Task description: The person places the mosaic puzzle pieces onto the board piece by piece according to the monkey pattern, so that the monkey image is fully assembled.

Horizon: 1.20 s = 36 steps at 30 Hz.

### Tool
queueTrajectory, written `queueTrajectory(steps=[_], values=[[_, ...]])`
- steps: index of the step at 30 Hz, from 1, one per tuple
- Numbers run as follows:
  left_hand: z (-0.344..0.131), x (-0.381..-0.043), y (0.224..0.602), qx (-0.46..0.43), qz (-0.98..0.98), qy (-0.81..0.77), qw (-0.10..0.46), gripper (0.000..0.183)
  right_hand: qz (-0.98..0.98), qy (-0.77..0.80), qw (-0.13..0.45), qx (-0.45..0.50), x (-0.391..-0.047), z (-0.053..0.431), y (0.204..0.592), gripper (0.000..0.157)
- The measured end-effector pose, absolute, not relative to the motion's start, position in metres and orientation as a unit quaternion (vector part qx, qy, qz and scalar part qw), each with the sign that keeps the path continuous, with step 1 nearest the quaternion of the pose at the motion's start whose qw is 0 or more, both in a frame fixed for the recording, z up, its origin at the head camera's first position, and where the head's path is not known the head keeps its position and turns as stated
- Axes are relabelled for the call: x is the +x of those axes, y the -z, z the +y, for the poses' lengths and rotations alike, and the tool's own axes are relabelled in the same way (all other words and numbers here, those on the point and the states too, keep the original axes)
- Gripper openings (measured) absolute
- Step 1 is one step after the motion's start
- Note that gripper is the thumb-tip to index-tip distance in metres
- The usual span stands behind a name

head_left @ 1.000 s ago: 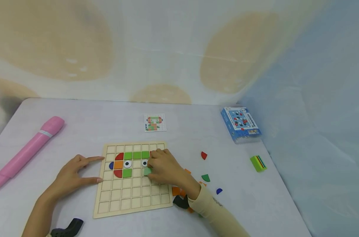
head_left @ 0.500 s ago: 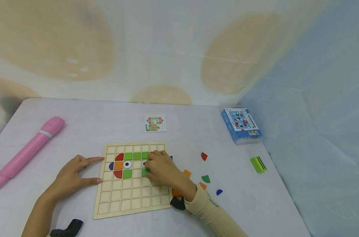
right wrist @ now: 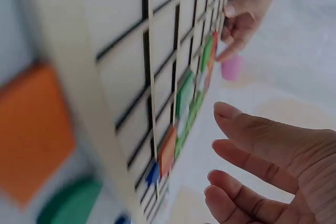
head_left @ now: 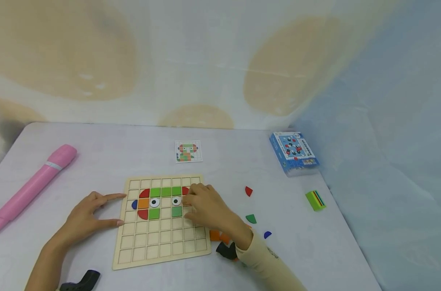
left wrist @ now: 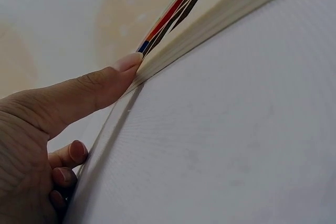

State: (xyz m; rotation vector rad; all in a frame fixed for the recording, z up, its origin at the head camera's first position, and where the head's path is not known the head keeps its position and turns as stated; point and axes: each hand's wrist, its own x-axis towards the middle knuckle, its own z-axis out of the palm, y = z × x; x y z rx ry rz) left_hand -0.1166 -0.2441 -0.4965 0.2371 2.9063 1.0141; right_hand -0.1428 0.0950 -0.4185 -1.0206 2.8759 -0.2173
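Our right hand (head_left: 207, 206) hangs over the right-hand side of the grid board (head_left: 141, 241). The wrist view shows thumb and fingers well parted, the gap unfilled; we see nothing held. Just beside the hand, the dark green tile (head_left: 176, 211) sits in its cell; the orange tile (right wrist: 167, 152) sits one row farther from us, to its right. The cell right of the green looks bare.

Our left hand (head_left: 85, 215) lies along the board's left edge, thumb and forefinger spread straight against it, gripping nothing.

Key relation, in our judgement: the loose red quarter piece (head_left: 248, 190) lies on the table, off the board, out to the right of the right hand and well apart from it. The right hand is clearly the nearer. The piece is a wedge with no marked long axis, so its corner would need turning to suit a cell. The green quarter piece (head_left: 251, 218) lies nearer us on that side.
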Motion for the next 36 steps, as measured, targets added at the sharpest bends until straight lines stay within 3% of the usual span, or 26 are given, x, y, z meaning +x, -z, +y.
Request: queueTrajectory(steps=[10,18,31,36], values=[[-0.25,-0.115,0.497,0.066,0.943,-0.323,0.038,0.077,0.965,0.15,0.018,-0.213,-0.158,0.184,0.416,0.027],[-0.25,-0.114,0.499,0.061,0.941,-0.329,0.044,0.078,0.991,0.081,-0.038,-0.095,-0.168,0.226,0.435,0.03],[-0.247,-0.117,0.5,0.067,0.943,-0.324,0.04,0.079,0.984,0.104,-0.007,-0.141,-0.171,0.246,0.441,0.015],[-0.246,-0.119,0.499,0.068,0.942,-0.325,0.046,0.079,0.981,0.125,-0.013,-0.148,-0.167,0.251,0.442,0.019]])
